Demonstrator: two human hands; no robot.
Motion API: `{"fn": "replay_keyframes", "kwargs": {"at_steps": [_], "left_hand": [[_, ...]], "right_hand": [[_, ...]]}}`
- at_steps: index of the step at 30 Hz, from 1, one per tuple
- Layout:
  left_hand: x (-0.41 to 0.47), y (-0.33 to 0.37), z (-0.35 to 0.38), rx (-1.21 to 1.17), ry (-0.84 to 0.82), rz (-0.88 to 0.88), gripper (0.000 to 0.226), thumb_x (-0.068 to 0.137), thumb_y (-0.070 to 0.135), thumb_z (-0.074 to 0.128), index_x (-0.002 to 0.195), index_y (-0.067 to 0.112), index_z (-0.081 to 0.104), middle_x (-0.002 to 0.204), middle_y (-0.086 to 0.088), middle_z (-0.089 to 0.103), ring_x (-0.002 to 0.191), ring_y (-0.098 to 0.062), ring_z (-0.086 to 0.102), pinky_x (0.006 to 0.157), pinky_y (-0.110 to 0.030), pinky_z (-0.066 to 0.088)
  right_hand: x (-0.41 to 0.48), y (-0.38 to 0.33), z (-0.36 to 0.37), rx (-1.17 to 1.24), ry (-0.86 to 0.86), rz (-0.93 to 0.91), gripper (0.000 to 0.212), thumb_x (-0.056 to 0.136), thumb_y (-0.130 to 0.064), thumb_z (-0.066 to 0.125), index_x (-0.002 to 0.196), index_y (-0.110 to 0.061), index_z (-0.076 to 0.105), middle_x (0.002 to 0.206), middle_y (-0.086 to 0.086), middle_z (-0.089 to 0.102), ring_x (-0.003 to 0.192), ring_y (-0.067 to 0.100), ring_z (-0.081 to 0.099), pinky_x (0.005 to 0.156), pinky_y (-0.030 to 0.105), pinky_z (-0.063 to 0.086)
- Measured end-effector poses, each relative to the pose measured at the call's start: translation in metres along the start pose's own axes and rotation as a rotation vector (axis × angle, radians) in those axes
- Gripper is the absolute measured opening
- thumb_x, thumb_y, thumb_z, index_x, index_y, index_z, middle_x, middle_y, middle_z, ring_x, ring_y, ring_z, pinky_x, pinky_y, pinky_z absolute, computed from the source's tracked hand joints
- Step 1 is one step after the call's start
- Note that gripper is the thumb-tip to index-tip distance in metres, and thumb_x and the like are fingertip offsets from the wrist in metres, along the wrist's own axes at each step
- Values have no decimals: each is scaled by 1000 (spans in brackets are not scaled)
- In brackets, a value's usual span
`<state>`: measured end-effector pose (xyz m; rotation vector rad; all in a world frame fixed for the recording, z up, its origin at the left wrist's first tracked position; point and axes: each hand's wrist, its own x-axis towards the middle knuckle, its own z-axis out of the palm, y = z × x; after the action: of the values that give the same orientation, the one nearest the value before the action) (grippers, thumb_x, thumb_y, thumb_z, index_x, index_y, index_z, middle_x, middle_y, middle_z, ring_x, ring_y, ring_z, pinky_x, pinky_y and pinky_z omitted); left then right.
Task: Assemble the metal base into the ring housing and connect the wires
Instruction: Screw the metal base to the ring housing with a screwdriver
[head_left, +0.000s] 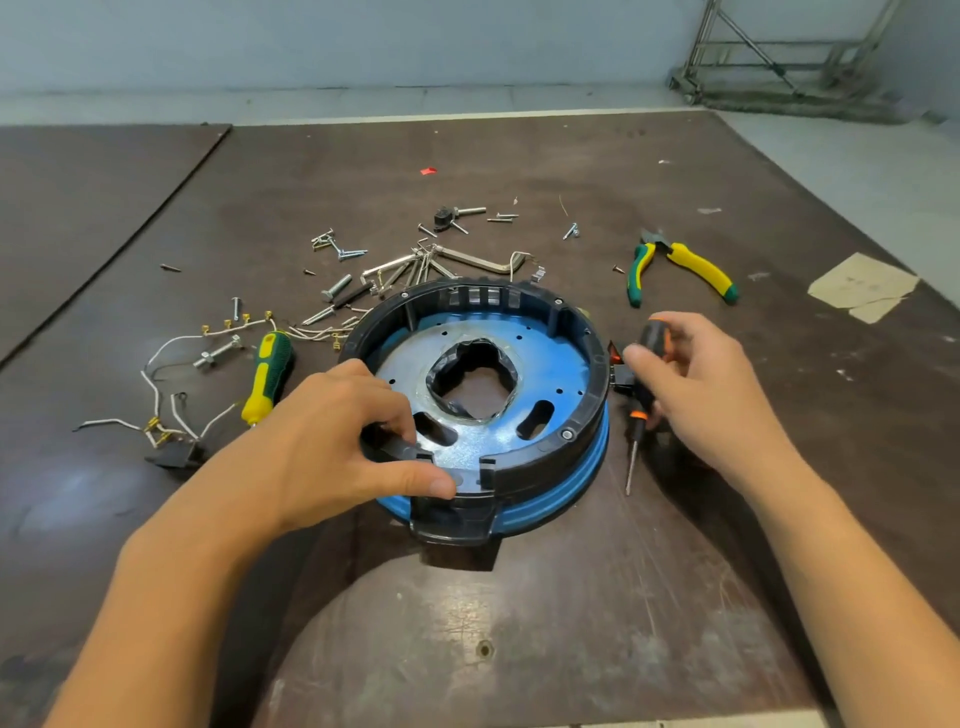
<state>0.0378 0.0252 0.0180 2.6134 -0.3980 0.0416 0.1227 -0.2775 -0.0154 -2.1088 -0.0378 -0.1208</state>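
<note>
The black ring housing (576, 332) lies in the middle of the table with the blue metal base (545, 358) seated inside it; the base has a jagged central hole. My left hand (332, 441) grips the housing's near-left rim, thumb on the front edge. My right hand (696, 384) holds a black and orange screwdriver (644, 395) just right of the housing, tip pointing down at the table. White wires with brass terminals (171, 415) lie to the left, joined to a small black block (174, 457).
A green and yellow screwdriver (267, 374) lies left of the housing. Loose screws, bolts and hex keys (415, 265) are scattered behind it. Green and yellow pliers (680, 267) lie at the back right, a piece of tape (862, 286) beyond them.
</note>
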Motion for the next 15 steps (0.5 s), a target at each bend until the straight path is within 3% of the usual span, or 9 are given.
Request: {"fn": "replay_keyframes", "kwargs": {"at_steps": [2,4,8,11,13,15], "left_hand": [[-1,1,1,-9,4,-8,62,53,91,54,73,33,67,73,14,62,88,-5,53,67,-32,49],[-1,2,2,-12,-2,-30,63,52,92,53,78,36,67,78,13,60,88,-3,53,69,-31,50],[-1,5,4,37,-37,-20,62,56,91,51,87,40,65,82,17,56,86,1,50,75,-30,48],[-1,10,6,73,-58,8,60,65,90,47,94,41,64,89,22,56,93,4,49,95,-39,45],[-1,14,8,104,-69,-8,59,68,89,42,97,42,62,98,25,54,103,7,47,116,-56,23],[-1,18,10,145,-77,-19,58,71,88,37,99,43,60,103,27,52,109,9,43,118,-64,4]], "right_hand": [[-1,-1,1,-95,-21,30,51,91,-27,71,137,-22,49,92,0,65,68,19,63,67,39,56],[-1,-2,0,-155,-15,27,59,88,-27,75,139,-23,46,89,-4,63,67,15,63,67,41,58],[0,1,-1,-286,-47,22,57,87,-30,76,137,-23,49,99,-5,61,74,7,59,61,23,45],[0,3,-4,-357,-45,-7,47,89,-32,74,132,-22,55,111,2,63,86,15,62,72,25,42],[2,4,-8,-388,-26,-17,39,92,-30,70,129,-22,59,118,5,64,103,21,61,84,29,43],[3,5,-13,-440,-5,-18,37,94,-26,67,130,-20,59,126,6,62,115,24,58,94,35,44]]}}
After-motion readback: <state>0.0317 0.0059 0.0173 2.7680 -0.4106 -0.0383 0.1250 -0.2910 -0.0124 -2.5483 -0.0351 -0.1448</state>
